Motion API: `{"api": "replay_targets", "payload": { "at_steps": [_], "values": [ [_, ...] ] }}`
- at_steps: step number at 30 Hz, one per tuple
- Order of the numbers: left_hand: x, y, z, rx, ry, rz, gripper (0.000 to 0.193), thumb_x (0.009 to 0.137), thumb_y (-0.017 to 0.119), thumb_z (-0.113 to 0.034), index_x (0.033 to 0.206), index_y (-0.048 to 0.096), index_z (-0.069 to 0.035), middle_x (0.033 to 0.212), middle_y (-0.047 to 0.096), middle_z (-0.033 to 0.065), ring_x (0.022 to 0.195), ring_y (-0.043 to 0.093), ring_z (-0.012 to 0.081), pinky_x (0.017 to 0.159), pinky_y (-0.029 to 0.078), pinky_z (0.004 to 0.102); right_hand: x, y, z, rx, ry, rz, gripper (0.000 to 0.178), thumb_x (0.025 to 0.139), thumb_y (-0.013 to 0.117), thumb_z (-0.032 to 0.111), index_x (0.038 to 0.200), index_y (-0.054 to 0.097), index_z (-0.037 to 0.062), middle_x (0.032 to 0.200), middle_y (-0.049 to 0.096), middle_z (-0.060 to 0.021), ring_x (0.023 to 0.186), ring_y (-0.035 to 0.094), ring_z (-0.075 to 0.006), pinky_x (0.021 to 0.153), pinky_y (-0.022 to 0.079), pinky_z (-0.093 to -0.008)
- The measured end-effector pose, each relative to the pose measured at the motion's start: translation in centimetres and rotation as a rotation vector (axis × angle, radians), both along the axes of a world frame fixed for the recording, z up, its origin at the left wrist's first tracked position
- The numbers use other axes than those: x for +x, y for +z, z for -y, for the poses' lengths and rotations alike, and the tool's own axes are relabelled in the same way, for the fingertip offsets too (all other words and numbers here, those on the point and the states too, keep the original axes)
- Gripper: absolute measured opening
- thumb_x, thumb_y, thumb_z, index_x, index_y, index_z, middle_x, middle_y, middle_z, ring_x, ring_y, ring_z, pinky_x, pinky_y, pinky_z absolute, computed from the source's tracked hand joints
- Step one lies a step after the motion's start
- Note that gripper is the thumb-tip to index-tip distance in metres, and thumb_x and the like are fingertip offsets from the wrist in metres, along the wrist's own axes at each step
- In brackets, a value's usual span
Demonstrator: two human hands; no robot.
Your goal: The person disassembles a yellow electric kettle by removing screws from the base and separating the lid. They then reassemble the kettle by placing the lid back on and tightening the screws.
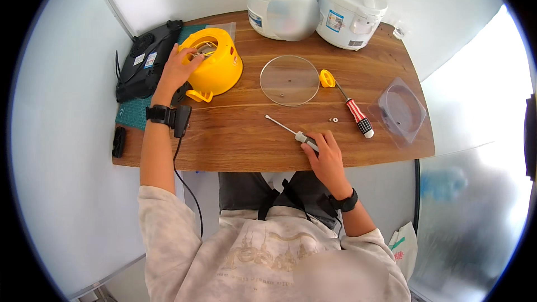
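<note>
A yellow round appliance housing point(226, 67) lies at the left of the table, its opening showing wires inside. My left hand point(182, 66) grips its rim, fingers reaching over the opening. A yellow handle-like part juts from its near side. On the table in front of me, my right hand point(324, 155) is closed around the grey and white handle of a screwdriver point(302, 137), whose shaft points to the far left. Beyond it rests a round glass lid point(289, 81). A small yellow piece point(327, 79) touches the tip of a second screwdriver point(359, 117) with a red, white and black handle.
Two white rice cookers point(282, 3) stand at the back. A black appliance point(148, 59) sits on a green mat point(131, 113) at the left. A clear plastic container point(401, 109) is at the right, with small parts point(335, 119) between it and my right hand. A cable hangs from my left wrist.
</note>
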State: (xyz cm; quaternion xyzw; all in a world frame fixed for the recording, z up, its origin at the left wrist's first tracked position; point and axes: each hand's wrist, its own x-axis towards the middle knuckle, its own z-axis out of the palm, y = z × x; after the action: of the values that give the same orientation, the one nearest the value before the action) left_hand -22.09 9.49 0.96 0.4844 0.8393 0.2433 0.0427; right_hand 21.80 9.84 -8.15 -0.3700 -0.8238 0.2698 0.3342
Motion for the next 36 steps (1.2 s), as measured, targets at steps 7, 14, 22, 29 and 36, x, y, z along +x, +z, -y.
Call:
{"api": "replay_targets", "payload": {
  "at_steps": [7,14,22,29,36],
  "values": [
    [0.3,0.9,-0.1,0.122,0.034,-0.399,0.046,0.099,0.063,-0.043,0.131,0.063,-0.01,0.148,0.045,0.0275,0.142,0.043,0.0356,0.115,0.037,0.0416,-0.1,-0.1,-0.3,0.132,0.005,0.059,0.031,0.085,0.077,0.017,0.112,0.069,0.005,0.101,0.057,-0.012,0.096,0.059,-0.0319,0.083,0.05,-0.0417],
    [11.4,3.1,0.7,0.221,-0.32,0.112,0.03,0.099,0.063,-0.027,0.118,0.063,-0.004,0.1,0.068,0.0117,0.086,0.069,0.0218,0.075,0.054,0.0322,-0.4,0.3,-1.4,0.18,-0.012,0.086,0.032,0.084,0.077,0.016,0.112,0.068,0.0063,0.103,0.058,-0.0119,0.096,0.06,-0.0317,0.083,0.05,-0.0429],
    [12.0,-6.5,-3.5,-0.061,-0.181,0.553,0.037,0.1,0.062,-0.033,0.125,0.059,-0.006,0.095,0.067,0.0074,0.074,0.066,0.0145,0.062,0.056,0.0286,3.6,0.8,-3.0,-0.009,-0.186,-0.003,0.028,0.089,0.069,0.009,0.117,0.064,0.0057,0.102,0.061,-0.0153,0.093,0.062,-0.0366,0.079,0.051,-0.045],
    [12.4,-8.8,-6.1,0.07,-0.117,0.662,0.051,0.095,0.071,-0.035,0.132,0.056,-0.004,0.096,0.068,0.0095,0.072,0.065,0.0138,0.055,0.053,0.0256,3.6,0.8,-6.6,0.066,-0.211,0.118,0.024,0.091,0.067,0.007,0.115,0.066,0.0061,0.094,0.065,-0.0158,0.083,0.065,-0.0374,0.072,0.053,-0.0447],
    [12.3,-8.7,-5.7,0.024,-0.272,0.591,0.062,0.09,0.076,-0.023,0.143,0.052,-0.001,0.097,0.069,0.0102,0.075,0.064,0.0138,0.057,0.053,0.0264,2.5,-0.5,-8.8,0.071,-0.163,0.254,0.008,0.089,0.07,0.008,0.093,0.066,0.0025,0.091,0.066,-0.0161,0.082,0.065,-0.0372,0.072,0.053,-0.0459]
  ]
}}
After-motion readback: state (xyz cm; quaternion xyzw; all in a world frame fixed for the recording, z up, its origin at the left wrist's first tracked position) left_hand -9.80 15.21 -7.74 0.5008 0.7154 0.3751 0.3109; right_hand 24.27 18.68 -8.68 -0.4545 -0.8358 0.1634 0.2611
